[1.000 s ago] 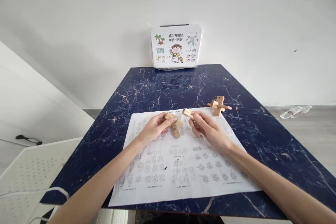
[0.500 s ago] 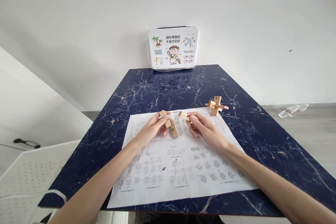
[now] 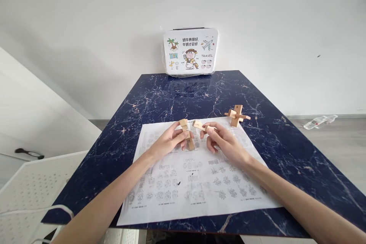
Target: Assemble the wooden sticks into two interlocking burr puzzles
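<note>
"Where are the wooden pieces (image 3: pixel 183 123)?"
"Over the printed sheet (image 3: pixel 200 209), pinched in the left hand (image 3: pixel 170 139); the right hand (image 3: pixel 223 139) grips another block (image 3: pixel 197 124), near but apart."
"Anything together?"
"One crossed cluster (image 3: pixel 236 115), at the sheet's far right corner. Those held seem left to join."
"Obstacles?"
"None between the hands; the case (image 3: pixel 191 51) stands well back."

The marbled table (image 3: pixel 171 101) bears a sheet (image 3: pixel 197 179), wooden assembly (image 3: pixel 236 116) and case (image 3: pixel 191 51).

A blue marbled table (image 3: pixel 154 99) meets a white wall (image 3: pixel 271 19) above grey floor (image 3: pixel 350 137).
</note>
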